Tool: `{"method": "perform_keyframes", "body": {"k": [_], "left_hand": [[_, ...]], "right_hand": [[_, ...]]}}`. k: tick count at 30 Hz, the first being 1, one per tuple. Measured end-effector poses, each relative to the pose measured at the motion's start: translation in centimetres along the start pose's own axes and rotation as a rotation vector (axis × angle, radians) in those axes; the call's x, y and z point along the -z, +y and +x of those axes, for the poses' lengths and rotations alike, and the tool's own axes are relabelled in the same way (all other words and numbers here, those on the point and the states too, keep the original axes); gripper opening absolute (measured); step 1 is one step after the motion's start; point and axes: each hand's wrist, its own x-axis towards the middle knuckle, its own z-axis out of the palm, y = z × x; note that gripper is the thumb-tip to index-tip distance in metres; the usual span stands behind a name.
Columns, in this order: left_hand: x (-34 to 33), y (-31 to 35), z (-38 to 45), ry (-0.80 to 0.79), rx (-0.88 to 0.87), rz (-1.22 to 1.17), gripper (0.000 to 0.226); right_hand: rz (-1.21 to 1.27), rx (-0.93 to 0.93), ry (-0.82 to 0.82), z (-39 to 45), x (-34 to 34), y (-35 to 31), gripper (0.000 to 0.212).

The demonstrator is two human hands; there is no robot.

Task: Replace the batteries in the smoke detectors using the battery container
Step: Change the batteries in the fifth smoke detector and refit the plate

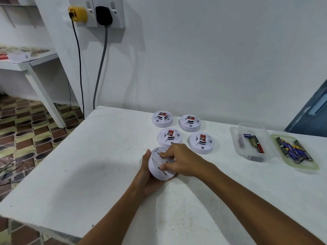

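Observation:
A white round smoke detector (157, 167) is tilted on its edge above the table, its back turned toward me. My left hand (147, 177) cups it from the left and below. My right hand (178, 160) lies over its back, with fingertips pressed on the middle part. Several more white detectors with red stickers sit face up behind it, the nearest one (169, 137) just past my fingers. To the right stands a clear plastic battery container (237, 144) holding a few batteries, and beside it its lid (315, 167) with several blue and black batteries.
The white table (88, 174) ends at a left edge with patterned floor below. A wall stands close behind the detectors. Two cables hang from wall sockets (104, 16) at the back left. A blue door (311, 114) is at the right.

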Motion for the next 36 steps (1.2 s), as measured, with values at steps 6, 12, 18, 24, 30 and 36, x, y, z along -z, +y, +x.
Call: {"method": "perform_keyframes", "body": {"k": [6,12,18,24,30,36], "left_hand": [[0.7,-0.1,-0.1,-0.064,-0.054,0.063,0.077],[1.6,-0.3,0.2,-0.057,-0.039,0.109,0.080],[1.9,-0.2,0.3,-0.102,-0.045,0.142,0.085],[1.5,-0.2,0.2,-0.029,-0.032,0.163,0.094],[0.9,-0.1,0.1,0.046,-0.037,0.171,0.071],[0.2,-0.1,0.2,0.018,-0.019,0.073,0.064]], "right_hand": [[0.047,0.010,0.076,-0.4,-0.6,0.3,0.074],[0.002,-0.016,0.056,-0.3,-1.8,1.2,0.066],[0.049,-0.027,0.071,0.0,-2.3,1.7,0.059],[0.089,-0.052,0.080,-0.1,-2.6,1.8,0.063],[0.119,-0.026,0.044,-0.7,-1.0,1.3,0.072],[0.160,-0.087,-0.027,-0.3,1.2,0.9,0.068]]}}
